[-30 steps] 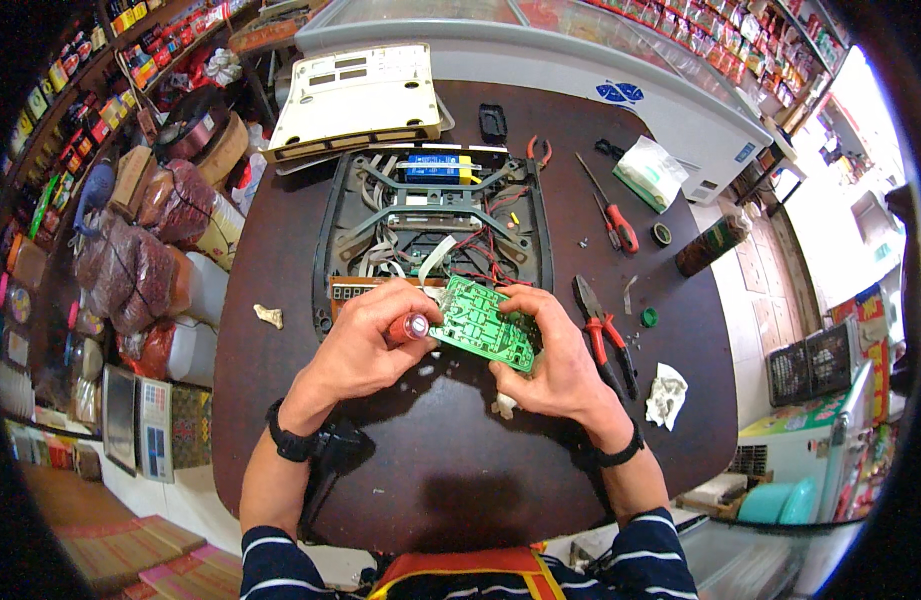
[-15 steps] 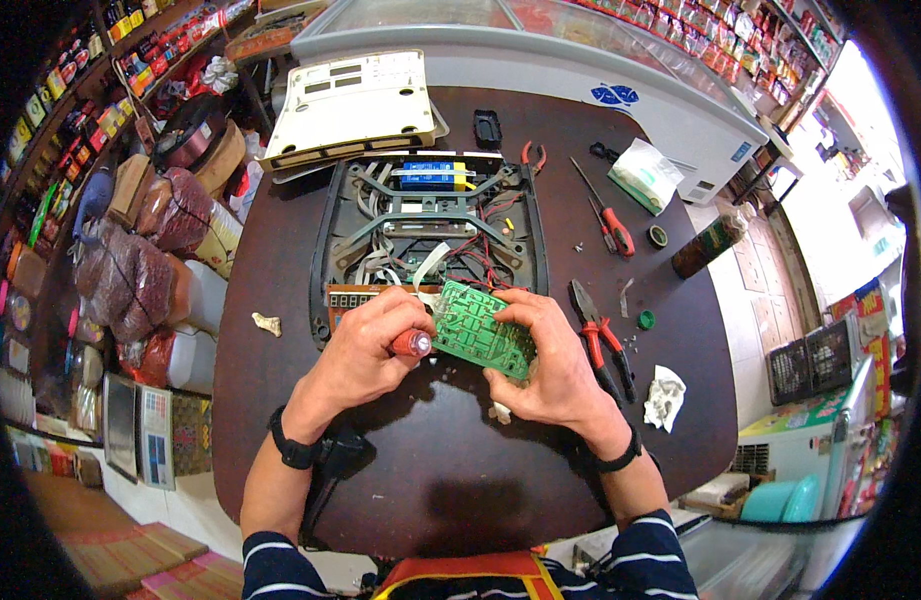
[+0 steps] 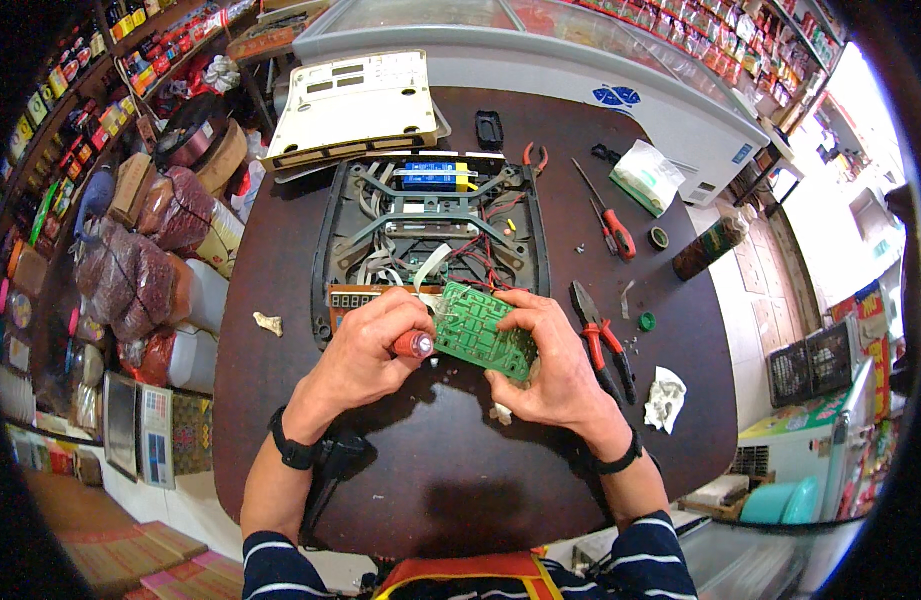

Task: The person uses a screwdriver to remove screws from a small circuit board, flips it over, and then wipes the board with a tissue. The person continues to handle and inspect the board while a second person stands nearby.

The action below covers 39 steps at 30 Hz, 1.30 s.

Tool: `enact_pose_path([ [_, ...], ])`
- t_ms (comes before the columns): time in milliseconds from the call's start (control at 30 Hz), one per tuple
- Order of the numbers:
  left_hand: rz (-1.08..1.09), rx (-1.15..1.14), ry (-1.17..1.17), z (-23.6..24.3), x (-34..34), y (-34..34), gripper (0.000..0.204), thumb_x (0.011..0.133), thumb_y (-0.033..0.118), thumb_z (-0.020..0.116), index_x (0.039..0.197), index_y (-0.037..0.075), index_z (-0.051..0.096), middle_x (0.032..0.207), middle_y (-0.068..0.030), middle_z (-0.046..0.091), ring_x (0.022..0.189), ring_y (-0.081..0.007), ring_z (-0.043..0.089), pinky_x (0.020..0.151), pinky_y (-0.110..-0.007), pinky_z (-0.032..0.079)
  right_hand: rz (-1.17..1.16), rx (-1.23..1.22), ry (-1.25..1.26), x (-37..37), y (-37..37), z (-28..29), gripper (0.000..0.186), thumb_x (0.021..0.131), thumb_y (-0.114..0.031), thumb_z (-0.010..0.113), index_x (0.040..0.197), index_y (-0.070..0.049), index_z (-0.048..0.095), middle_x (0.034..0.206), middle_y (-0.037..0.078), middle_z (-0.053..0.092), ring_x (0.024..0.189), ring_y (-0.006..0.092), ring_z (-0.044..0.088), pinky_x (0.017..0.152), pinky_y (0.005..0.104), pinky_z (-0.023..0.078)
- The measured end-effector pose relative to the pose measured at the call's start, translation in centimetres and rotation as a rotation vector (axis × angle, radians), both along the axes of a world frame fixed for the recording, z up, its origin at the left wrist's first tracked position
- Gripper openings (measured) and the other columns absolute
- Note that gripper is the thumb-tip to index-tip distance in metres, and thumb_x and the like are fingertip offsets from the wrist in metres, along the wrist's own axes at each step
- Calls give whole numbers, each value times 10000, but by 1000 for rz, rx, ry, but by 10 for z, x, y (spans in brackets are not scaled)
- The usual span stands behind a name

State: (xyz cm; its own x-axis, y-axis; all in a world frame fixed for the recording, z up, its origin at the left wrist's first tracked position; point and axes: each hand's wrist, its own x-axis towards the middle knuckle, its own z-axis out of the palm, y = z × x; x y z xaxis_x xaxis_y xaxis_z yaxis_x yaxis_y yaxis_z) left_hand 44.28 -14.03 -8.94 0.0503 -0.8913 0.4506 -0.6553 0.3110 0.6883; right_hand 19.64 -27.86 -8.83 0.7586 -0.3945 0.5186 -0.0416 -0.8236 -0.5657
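Note:
My left hand is closed around the red handle of a screwdriver, its butt end toward me and its shaft mostly hidden by the fingers. A green circuit board is tilted up between my hands, its soldered side showing. My right hand grips the board's right edge, thumb below and fingers on top. Left fingertips sit at the board's left edge; whether they press on it I cannot tell. Just beyond lies an opened electronic scale base with wires, a blue-and-yellow battery and an orange display board partly behind my left hand.
A cream scale housing stands at the back left of the dark table. Red-handled pliers, a screwdriver, a bottle, a green cap and crumpled tissue lie right. A chest freezer borders the far side.
The circuit board has tilted very slightly in my right hand. Both hands keep nearly the same place and hold.

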Motion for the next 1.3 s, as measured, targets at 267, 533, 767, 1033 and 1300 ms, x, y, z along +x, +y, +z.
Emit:
enact_pose_path([
  [267,-5,-1,6,1,-1,0,234,851,-61,809,1028,31,687,1036,-128,699,947,-358,727,824,-427,583,4,5,6,1,0,-2,604,714,-92,899,1239,-32,607,1439,271,658,1303,454,650,1129,508,516],
  [533,-9,1,5,2,-1,1,232,852,-52,812,1029,31,687,1035,-129,697,943,-362,724,827,-428,583,7,2,4,-1,0,-1,616,713,-82,897,1260,-35,618,1442,265,661,1301,441,657,1114,494,532],
  [767,-11,-5,10,1,0,0,233,852,-47,818,1029,28,687,1025,-128,697,938,-358,724,824,-426,581,9,-3,3,-1,0,1,629,711,-83,899,1273,-34,620,1442,261,663,1303,440,658,1119,494,532],
  [1033,8,-15,20,4,-2,0,238,857,-38,828,1053,26,709,1002,-132,706,937,-352,725,823,-418,580,9,7,7,-1,0,1,607,727,-107,896,1286,-14,678,1431,262,674,1297,432,674,1115,485,544],
  [1300,57,-17,78,6,-3,1,245,888,-12,834,1116,26,753,992,-130,725,909,-308,739,821,-401,591,60,493,134,-5,-2,1,434,952,-211,767,1325,5,711,1138,188,788,1056,270,760,969,384,573],
])
